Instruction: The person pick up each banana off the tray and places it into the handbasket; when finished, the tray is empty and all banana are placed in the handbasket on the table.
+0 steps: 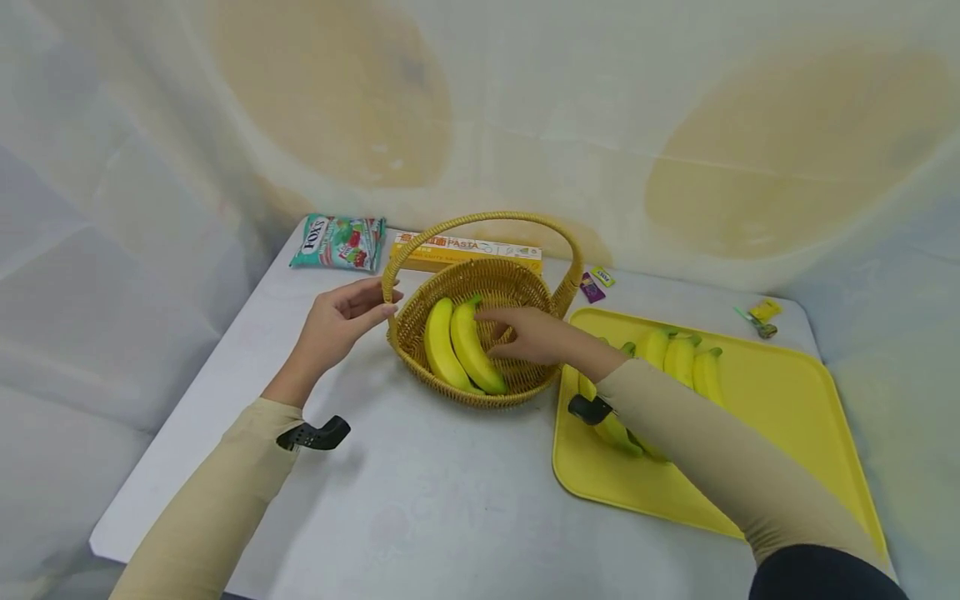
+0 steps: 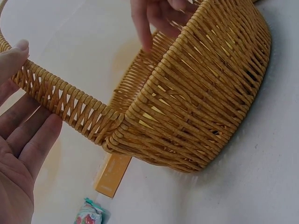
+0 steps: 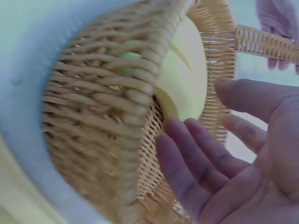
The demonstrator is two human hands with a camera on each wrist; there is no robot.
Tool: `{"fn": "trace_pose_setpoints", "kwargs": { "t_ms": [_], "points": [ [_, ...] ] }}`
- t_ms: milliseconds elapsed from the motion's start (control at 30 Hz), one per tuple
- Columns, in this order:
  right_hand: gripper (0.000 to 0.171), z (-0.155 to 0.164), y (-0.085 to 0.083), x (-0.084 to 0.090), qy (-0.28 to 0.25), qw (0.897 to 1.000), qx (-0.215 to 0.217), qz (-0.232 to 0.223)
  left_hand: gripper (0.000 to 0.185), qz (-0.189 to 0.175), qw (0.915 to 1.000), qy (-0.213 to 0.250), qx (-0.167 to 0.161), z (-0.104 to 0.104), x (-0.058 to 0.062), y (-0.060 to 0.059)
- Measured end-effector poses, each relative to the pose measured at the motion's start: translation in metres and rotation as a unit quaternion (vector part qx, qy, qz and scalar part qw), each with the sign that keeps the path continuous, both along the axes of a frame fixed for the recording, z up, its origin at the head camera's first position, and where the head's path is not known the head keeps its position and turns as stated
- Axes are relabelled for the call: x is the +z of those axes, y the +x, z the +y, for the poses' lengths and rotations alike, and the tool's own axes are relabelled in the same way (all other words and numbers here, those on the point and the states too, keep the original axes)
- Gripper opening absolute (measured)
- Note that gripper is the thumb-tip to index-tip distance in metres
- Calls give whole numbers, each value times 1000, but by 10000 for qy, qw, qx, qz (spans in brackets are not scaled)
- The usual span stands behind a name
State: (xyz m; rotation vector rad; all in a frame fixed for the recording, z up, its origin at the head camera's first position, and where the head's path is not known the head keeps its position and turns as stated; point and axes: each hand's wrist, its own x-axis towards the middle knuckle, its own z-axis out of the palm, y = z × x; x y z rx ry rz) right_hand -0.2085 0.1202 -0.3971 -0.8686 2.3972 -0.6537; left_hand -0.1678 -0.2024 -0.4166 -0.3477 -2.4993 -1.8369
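Yellow bananas [image 1: 461,350] beside right hand [image 1: 528,335]

**Three views around one basket**

From head height we look forward and down over the white table [image 1: 450,500]. Our left wrist view sits close against the woven wicker basket [image 2: 210,93], outside its wall. Our right wrist view peers over the same basket's rim, very near.

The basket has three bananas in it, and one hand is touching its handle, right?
Not quite. The basket holds two bananas, not three; the head view shows them lying side by side. The rest is right: the left hand touches the handle, as the left wrist view also shows.
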Motion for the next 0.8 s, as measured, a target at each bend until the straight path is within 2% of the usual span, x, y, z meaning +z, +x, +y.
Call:
{"fn": "trace_pose_setpoints", "kwargs": {
  "t_ms": [200,400,800],
  "points": [
    [49,30,23,4,-872,9951,-397,242,48,-19,10000,-44,22,1,2,1],
    [44,67,47,4,-1319,9841,-960,703,47,-10,10000,65,30,2,2,0],
    [44,163,80,-11,-830,9678,-2100,1116,47,0,10000,60,5,1,0,0]
  ]
}}
